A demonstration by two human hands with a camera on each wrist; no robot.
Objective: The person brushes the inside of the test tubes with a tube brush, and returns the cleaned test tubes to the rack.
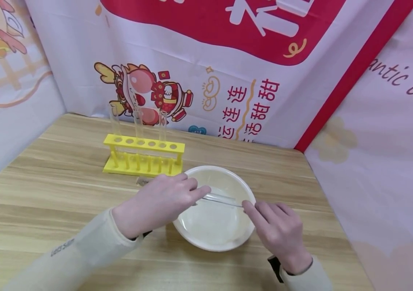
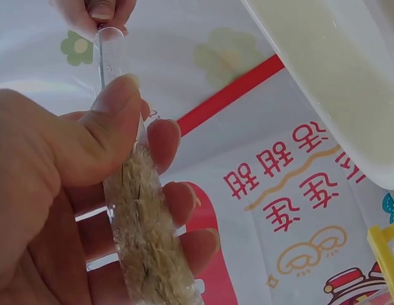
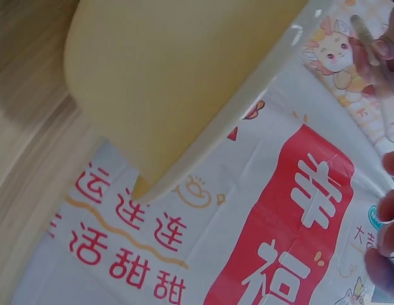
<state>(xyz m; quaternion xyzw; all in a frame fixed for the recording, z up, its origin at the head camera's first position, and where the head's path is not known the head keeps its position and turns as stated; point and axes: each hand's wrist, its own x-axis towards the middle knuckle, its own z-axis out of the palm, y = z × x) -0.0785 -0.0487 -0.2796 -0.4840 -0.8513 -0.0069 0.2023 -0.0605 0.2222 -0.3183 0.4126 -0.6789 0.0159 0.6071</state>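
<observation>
My left hand (image 1: 166,202) holds a clear test tube (image 1: 222,199) above a white basin (image 1: 213,247), its fingers curled round the glass. Brown bristles of a test tube brush (image 2: 143,222) fill the part of the tube near the left palm in the left wrist view. At the tube's mouth, my right hand (image 1: 277,230) pinches a thin wire-like handle that runs into the glass. The right wrist view shows the tube (image 3: 378,76) at its upper right edge, with a few right fingers (image 3: 391,210) below it.
A yellow test tube rack (image 1: 144,141) stands behind and left of the basin, with three clear test tubes (image 1: 163,125) upright in it. Printed cloth (image 1: 257,60) walls in the back and sides of the wooden table (image 1: 64,161).
</observation>
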